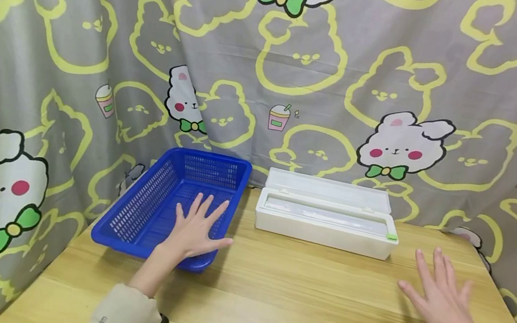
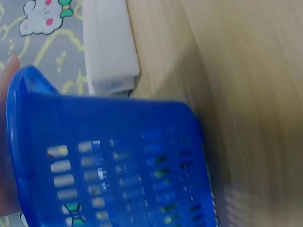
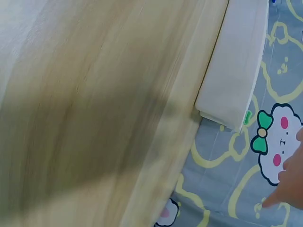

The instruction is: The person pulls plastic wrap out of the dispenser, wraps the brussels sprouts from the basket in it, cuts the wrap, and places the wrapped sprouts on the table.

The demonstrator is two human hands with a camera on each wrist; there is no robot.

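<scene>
Gripping nothing, fingers spread: left hand (image 1: pixel 194 233), right hand (image 1: pixel 443 301). Nearest, by left, to basket (image 1: pixel 158 210) at frame left, slanting lengthwise toward upper right; touch unclear.

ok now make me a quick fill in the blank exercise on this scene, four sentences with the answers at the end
1. In the head view, the left hand appears over a slotted plastic basket coloured ____.
2. The right hand is holding ____.
3. The lid of the long white box is ____, not closed.
4. The small tab at the box's right end in the head view is coloured ____.

Missing words: blue; nothing; open; green
</scene>
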